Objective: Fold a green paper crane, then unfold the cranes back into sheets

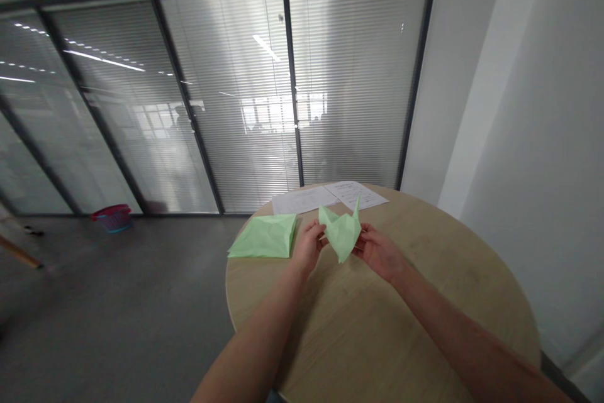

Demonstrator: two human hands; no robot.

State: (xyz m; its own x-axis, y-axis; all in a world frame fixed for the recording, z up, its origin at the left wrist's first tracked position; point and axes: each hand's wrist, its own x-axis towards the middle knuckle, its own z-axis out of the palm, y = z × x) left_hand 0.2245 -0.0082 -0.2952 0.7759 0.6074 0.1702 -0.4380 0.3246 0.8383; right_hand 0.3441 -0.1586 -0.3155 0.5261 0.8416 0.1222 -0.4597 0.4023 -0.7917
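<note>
A light green folded paper crane [341, 234] is held up over the round wooden table, between my two hands. My left hand [309, 246] pinches its left side, thumb and fingers closed at the edge. On the other side my right hand [377, 252] grips the right edge, with some fingertips hidden behind the paper. One thin point of the crane sticks up at the right, and a broader flap spreads at the left. Just left of my left hand lies green paper [267, 236], creased and flat on the table.
White printed sheets [304, 200] lie at the far side of the round table [425, 277]. A glass partition with blinds [236, 107] stands behind it, and a white wall [533, 139] is on the right. A pink and blue basket [113, 219] sits on the floor at left.
</note>
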